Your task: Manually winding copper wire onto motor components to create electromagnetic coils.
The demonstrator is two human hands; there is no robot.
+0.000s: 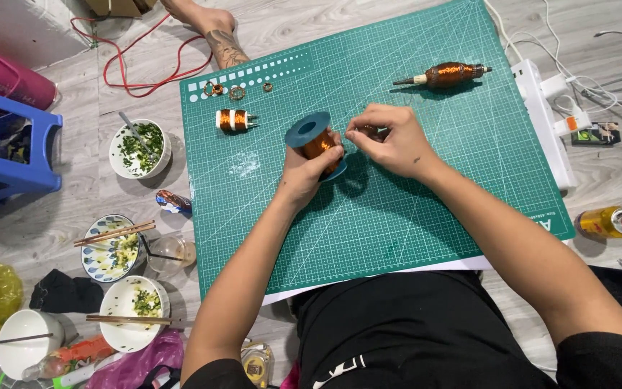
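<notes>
Head view: the left hand (304, 173) is wrapped around a spool of copper wire (316, 140) with teal end caps, lifting it just above the green cutting mat (397, 216) on the floor. The right hand (390, 140) sits just beside the spool, fingertips pinched together on something small and coppery; whether that is the wire's loose end, I cannot tell.

The risk, as I judge it: fine wire like this can kink or snap if the pinch tugs while the spool is gripped hard, and a slack grip could let turns spring off and tangle.

A small wound coil (234, 119) and a few loose rings (226, 90) lie near the mat's far corner, and a wire-wrapped rod (446, 74) lies well apart. A swinging elbow could also catch the bowls (138, 148) with chopsticks (114, 233) on the left.
</notes>
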